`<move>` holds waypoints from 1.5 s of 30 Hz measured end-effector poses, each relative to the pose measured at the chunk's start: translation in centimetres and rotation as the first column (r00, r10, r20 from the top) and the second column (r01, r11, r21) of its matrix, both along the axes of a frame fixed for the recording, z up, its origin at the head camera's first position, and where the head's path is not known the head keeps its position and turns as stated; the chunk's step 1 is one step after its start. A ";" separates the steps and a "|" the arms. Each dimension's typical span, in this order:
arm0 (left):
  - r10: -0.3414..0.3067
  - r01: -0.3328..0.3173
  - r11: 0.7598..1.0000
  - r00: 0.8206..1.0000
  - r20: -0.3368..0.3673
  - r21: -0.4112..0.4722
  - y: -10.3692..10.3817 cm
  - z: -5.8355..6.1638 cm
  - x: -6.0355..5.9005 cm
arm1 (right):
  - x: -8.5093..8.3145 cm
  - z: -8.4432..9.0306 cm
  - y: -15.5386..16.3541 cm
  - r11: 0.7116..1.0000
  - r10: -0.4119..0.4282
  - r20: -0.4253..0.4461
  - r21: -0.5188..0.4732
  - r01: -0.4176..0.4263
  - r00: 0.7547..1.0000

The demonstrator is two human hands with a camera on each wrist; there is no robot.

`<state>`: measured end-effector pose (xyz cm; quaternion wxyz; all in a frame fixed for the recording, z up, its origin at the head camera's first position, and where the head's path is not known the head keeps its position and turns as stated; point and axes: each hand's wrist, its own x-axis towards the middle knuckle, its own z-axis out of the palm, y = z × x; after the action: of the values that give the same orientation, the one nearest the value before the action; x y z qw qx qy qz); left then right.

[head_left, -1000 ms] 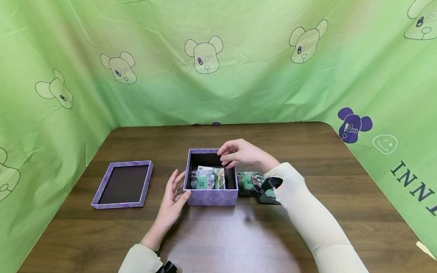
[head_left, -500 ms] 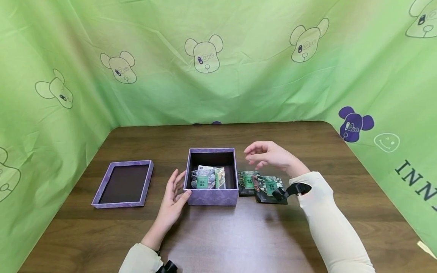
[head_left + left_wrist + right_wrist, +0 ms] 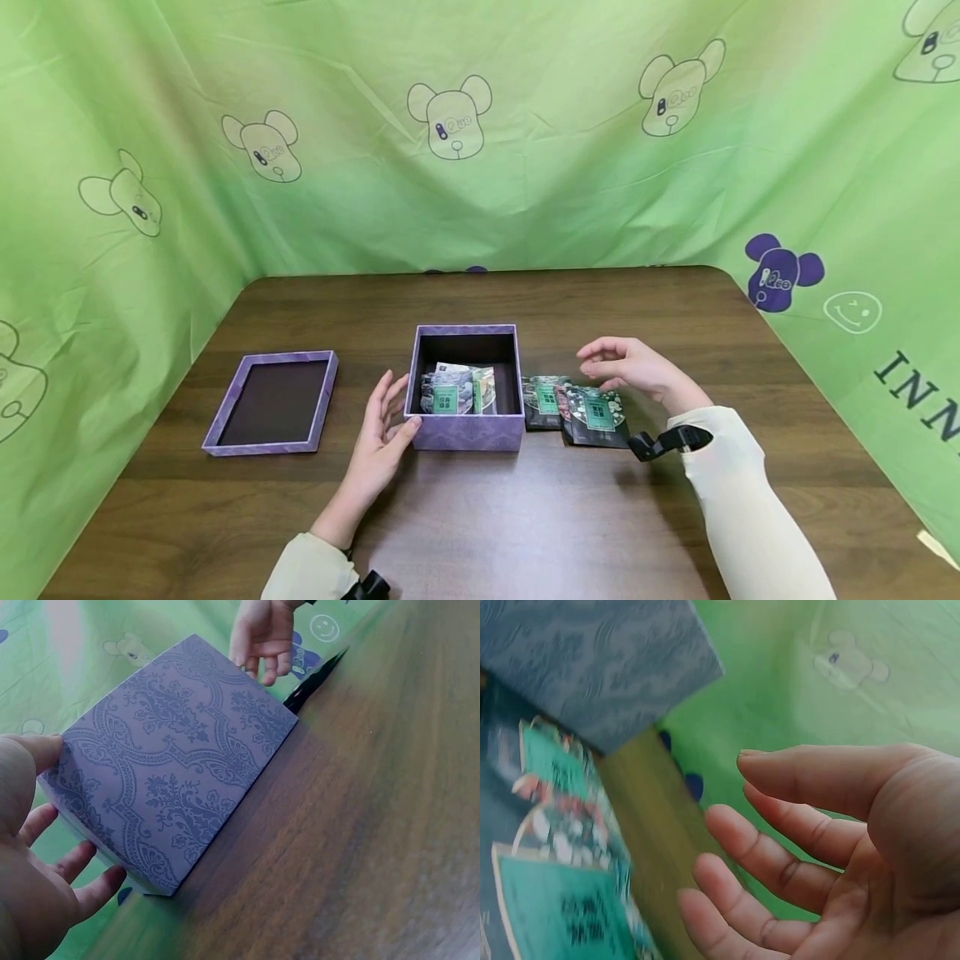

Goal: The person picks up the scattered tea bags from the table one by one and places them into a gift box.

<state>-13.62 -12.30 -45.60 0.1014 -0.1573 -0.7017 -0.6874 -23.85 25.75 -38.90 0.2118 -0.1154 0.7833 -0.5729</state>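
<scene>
A purple patterned box (image 3: 468,433) stands uncovered on the table, holding several printed packets (image 3: 452,393). At its near left corner is my left hand (image 3: 378,437), thumb against the front and fairly straight fingers along the left side; the left wrist view shows the hand (image 3: 37,855) beside the box's patterned front wall (image 3: 169,765). My right hand (image 3: 630,367) hovers just above and right of the dark, green-labelled packets (image 3: 596,417) beside the box. In the right wrist view the right hand (image 3: 810,855) has loosely bent fingers, with nothing between them.
To the left lies the purple-rimmed box lid (image 3: 273,404), its dark inside facing up. Another dark packet (image 3: 543,400) lies against the box's right side, partly under its neighbour. A green printed cloth (image 3: 480,208) hangs around the brown wooden table (image 3: 480,517).
My right hand has withdrawn from above the box's right rim, moving right and down toward the loose packets, which now show more fully. The left hand and box stay in place.
</scene>
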 end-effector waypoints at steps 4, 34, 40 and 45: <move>-0.003 0.003 1.000 1.000 -0.010 -0.002 0.0 0.0 -0.1 | 0.2 -0.8 0.9 0.999 -0.012 -0.022 0.050 0.013 1.000; -0.005 0.005 1.000 1.000 -0.021 0.005 0.0 -0.1 -0.1 | 1.8 -2.8 1.1 0.871 0.161 -0.250 0.491 -0.018 0.955; -0.001 0.001 1.000 1.000 -0.013 0.002 0.0 0.0 0.0 | 1.8 -3.0 1.2 0.887 0.136 -0.289 0.462 0.014 0.948; -0.003 0.003 1.000 1.000 -0.018 -0.004 0.0 0.0 0.0 | 2.0 -3.1 1.6 0.890 0.138 -0.354 0.455 0.041 0.925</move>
<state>-13.63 -12.31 -45.56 0.1065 -0.1647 -0.7020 -0.6846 -21.83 27.31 -41.95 0.0930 -0.1904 0.9180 -0.3353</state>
